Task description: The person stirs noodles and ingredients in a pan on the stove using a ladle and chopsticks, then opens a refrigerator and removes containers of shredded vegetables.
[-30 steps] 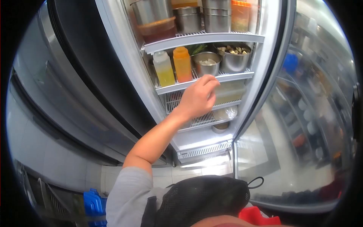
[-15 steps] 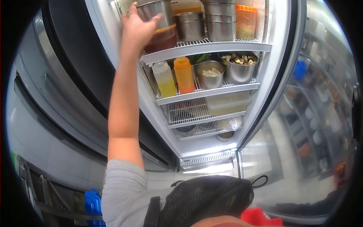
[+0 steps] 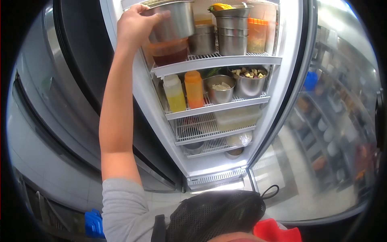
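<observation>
My left hand [image 3: 137, 25] grips the rim of a steel pot [image 3: 174, 22] on the top visible shelf, thumb on the near side and fingers over the edge. This pot sits tilted above a clear tub of dark red liquid [image 3: 170, 54]. To its right are another steel pot [image 3: 202, 42], a stack of steel containers [image 3: 232, 40] with something yellow on top, and an orange-lidded tub [image 3: 256, 36]. One shelf down stand a yellow-liquid bottle [image 3: 174, 94], an orange bottle [image 3: 194, 90] and two steel pots of cut food. My right hand is out of view.
An open glass door [image 3: 314, 133] stands on the right of the fridge. Lower wire shelves [image 3: 197, 127] hold a translucent container [image 3: 238, 117] and a plastic-wrapped item [image 3: 240, 139]. A dark cabinet edge runs along the left. A blue object [image 3: 94, 223] is at the lower left.
My left hand has gone from in front of the middle shelves up to the steel pot at upper left and closed on its rim. The view has tilted, showing more of the upper shelf.
</observation>
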